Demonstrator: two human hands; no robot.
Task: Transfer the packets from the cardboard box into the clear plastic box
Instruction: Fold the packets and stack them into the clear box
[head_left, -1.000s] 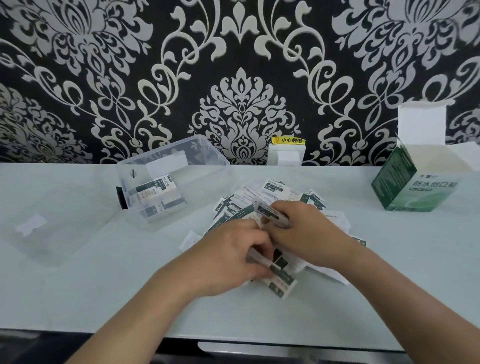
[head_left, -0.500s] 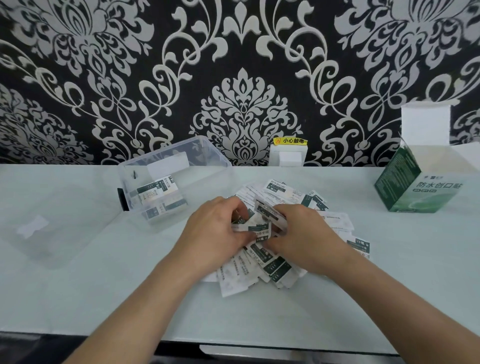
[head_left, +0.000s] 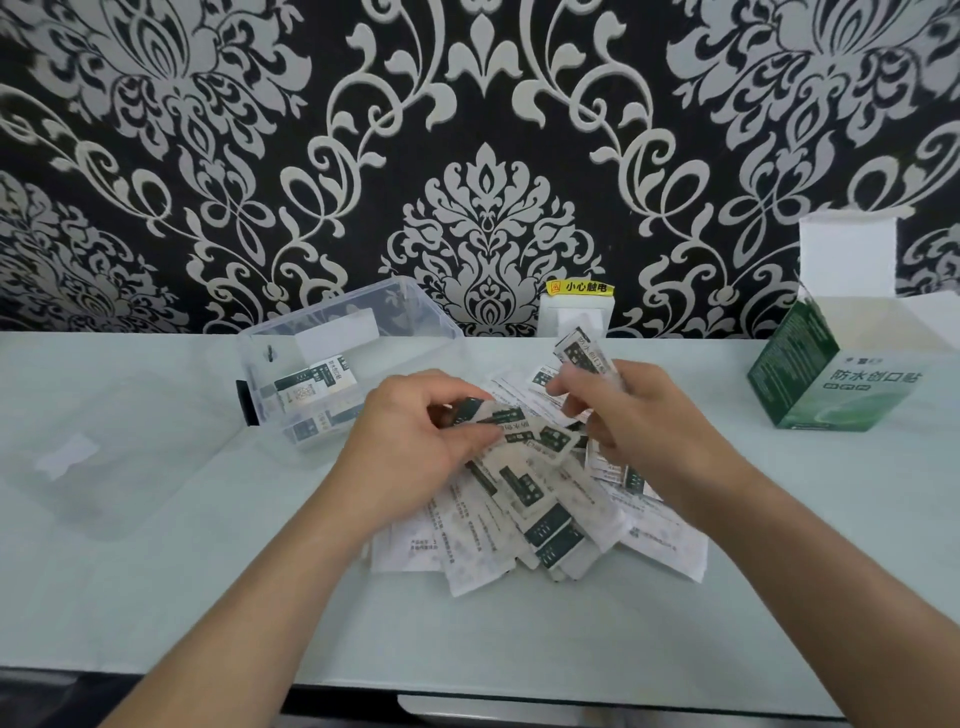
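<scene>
Paper-thin and white with dark green print, the packets (head_left: 524, 514) lie in a loose heap on the table (head_left: 779, 519), just to the right of the clear plastic box (head_left: 415, 317) and nearer to us than it; a few sit inside that box; the cardboard box (head_left: 841, 384) stands open well to its right, and we cannot see whether any are left in it. Our left hand (head_left: 410, 447) has its fingers curled, pinching a small fan of packets at the top of the heap; our right hand (head_left: 644, 415) pinches one raised packet (head_left: 584, 353) between thumb and fingertips. We judge them very light, flat and floppy, with a smooth wrapper that lets them slide over one another; not fragile, though they may crease. We would square several into a stack and clamp across the flat faces near the middle, since a loose fan would likely shed packets on the way to the clear plastic box.
</scene>
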